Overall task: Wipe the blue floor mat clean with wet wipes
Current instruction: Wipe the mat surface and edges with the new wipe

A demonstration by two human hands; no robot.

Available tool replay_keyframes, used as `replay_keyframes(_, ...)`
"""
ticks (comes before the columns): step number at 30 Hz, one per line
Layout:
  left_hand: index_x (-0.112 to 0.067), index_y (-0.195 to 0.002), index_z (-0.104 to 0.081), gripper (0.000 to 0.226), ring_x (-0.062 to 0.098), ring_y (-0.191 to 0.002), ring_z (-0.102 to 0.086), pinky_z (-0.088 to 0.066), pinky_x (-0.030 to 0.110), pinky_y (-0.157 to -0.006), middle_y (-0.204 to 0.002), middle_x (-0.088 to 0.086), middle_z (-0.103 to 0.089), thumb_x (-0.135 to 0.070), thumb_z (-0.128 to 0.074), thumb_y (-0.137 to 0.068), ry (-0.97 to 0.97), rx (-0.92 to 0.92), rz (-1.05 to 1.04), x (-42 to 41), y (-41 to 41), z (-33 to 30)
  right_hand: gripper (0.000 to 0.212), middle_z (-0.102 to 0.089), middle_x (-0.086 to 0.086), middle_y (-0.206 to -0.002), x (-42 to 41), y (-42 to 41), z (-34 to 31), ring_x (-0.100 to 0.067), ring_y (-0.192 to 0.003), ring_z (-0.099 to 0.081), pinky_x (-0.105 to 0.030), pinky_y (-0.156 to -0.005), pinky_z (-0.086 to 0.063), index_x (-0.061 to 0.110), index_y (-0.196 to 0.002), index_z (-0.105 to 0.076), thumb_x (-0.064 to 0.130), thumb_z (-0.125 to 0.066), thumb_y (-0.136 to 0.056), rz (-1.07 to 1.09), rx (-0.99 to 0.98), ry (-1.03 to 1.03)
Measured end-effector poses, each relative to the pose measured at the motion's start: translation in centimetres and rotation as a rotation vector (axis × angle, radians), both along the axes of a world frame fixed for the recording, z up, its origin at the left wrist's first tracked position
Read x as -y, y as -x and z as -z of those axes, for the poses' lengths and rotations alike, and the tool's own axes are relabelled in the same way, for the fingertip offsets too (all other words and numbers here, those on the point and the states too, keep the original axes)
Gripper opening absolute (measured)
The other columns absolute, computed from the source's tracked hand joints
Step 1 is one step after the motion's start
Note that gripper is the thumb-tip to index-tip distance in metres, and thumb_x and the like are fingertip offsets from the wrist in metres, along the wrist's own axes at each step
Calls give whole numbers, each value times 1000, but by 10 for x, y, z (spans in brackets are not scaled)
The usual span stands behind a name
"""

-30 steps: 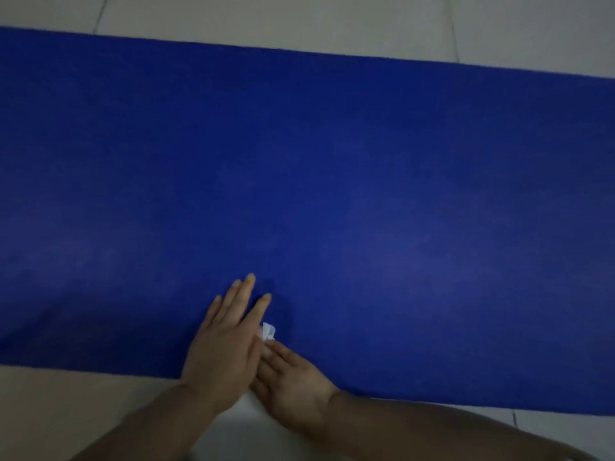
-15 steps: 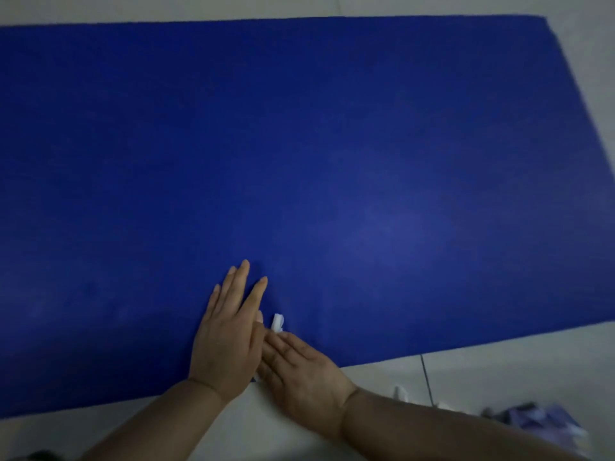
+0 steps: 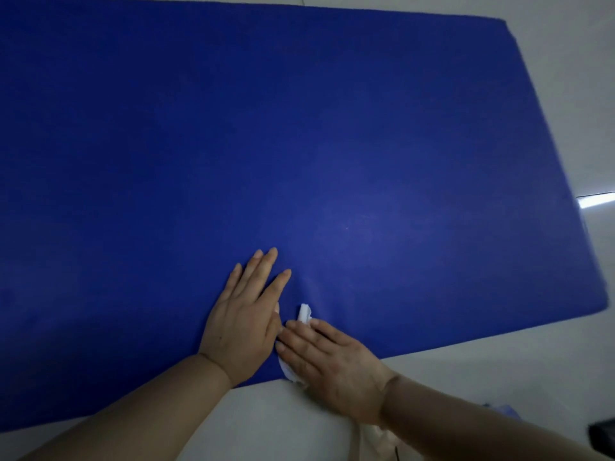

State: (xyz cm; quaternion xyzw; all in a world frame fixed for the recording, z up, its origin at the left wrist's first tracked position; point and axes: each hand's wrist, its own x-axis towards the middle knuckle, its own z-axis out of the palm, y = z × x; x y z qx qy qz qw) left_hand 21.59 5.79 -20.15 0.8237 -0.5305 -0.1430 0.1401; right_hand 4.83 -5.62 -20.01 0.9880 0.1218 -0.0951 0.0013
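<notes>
The blue floor mat (image 3: 299, 144) fills most of the view, lying flat on a pale tiled floor. My left hand (image 3: 246, 317) lies flat on the mat near its front edge, fingers straight and pointing away from me. Just to its right, my right hand (image 3: 332, 364) presses a white wet wipe (image 3: 304, 314) onto the mat with flat fingers. The wipe shows above my fingertips and below my palm at the mat's edge; the part between is hidden under the hand.
Pale floor tiles (image 3: 499, 371) border the mat at the front and right. A crumpled bluish-purple thing (image 3: 506, 410) lies on the floor at the lower right, behind my right forearm. A dark object (image 3: 604, 434) sits at the right edge.
The view has swung to the right, bringing the mat's right end into sight. My right hand with the wipe has slid slightly right, away from my left hand, and more wipe shows.
</notes>
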Motion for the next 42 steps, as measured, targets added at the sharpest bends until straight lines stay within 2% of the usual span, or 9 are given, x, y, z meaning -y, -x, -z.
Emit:
replay_keyframes(5, -12, -136, -45, 50, 25, -142, -23, -12, 38, -115, -152, 13, -33, -21, -32, -89, 14, 16, 27, 25, 11, -1, 54, -36, -2, -152, 6, 14, 17, -22, -142, -28, -38, -116, -23, 16, -146, -34, 29, -50, -96, 14, 72, -59)
replay_keyframes(12, -8, -133, -54, 53, 26, -139, -26, -14, 39, -111, -150, 15, -37, -23, -30, -87, -56, 56, 77, 45, 22, -8, 54, -34, 3, -153, 21, 27, 5, -20, -144, -23, -38, -118, -12, 21, -147, -31, 32, -38, -95, 14, -32, 36)
replay_keyframes(18, -7, -131, -56, 54, 26, -137, -27, -16, 40, -111, -148, 17, -39, -24, -29, -87, -82, 110, 92, 40, 23, -14, 74, -23, -2, -157, 19, 29, -7, -22, -146, -16, -39, -119, -2, 16, -151, -22, 39, -53, -88, 101, -150, 75)
replay_keyframes(21, -7, -131, -55, 51, 27, -137, -26, -17, 40, -110, -148, 17, -38, -23, -32, -90, -65, 135, 102, 34, 23, -18, 105, -6, -7, -159, 28, 37, -9, -24, -147, -10, -41, -120, -5, 12, -151, -7, 48, -64, -72, 108, -230, 35)
replay_keyframes(24, -7, -132, -55, 46, 27, -137, -27, -17, 40, -110, -148, 17, -38, -19, -39, -90, -61, 149, 103, 34, 23, -19, 72, -14, -5, -159, 37, 45, -9, -23, -146, -11, -41, -118, -20, 14, -151, -20, 40, -42, -88, 135, -145, -6)
replay_keyframes(26, -8, -132, -55, 51, 27, -137, -27, -18, 40, -110, -149, 16, -38, -24, -30, -90, -75, 143, 108, 38, 26, -18, 57, -21, -4, -158, 45, 54, -6, -22, -146, -16, -41, -118, -14, 15, -150, -26, 29, -29, -95, 133, -123, 26)
replay_keyframes(29, -8, -133, -54, 54, 26, -137, -27, -18, 39, -110, -149, 16, -38, -26, -26, -90, -77, 128, 121, 48, 37, -16, 59, -18, -4, -158, 58, 65, -3, -21, -146, -14, -40, -119, -3, 15, -150, -21, 28, -35, -94, 94, -65, 76)
replay_keyframes(33, -8, -134, -53, 54, 26, -138, -26, -18, 39, -110, -150, 15, -37, -26, -27, -91, -62, 103, 149, 64, 53, -12, 54, -29, -3, -154, 82, 87, 2, -21, -141, -25, -39, -118, -9, 14, -146, -29, 27, -35, -93, 135, 3, 75)
replay_keyframes(42, -6, -131, -55, 53, 27, -136, -28, -17, 39, -111, -147, 17, -40, -24, -28, -90, -20, 66, 222, 98, 78, -10, 52, -26, -3, -154, 135, 138, 4, -21, -140, -26, -38, -118, -7, 15, -145, -31, 23, -35, -93, 232, 55, 168)
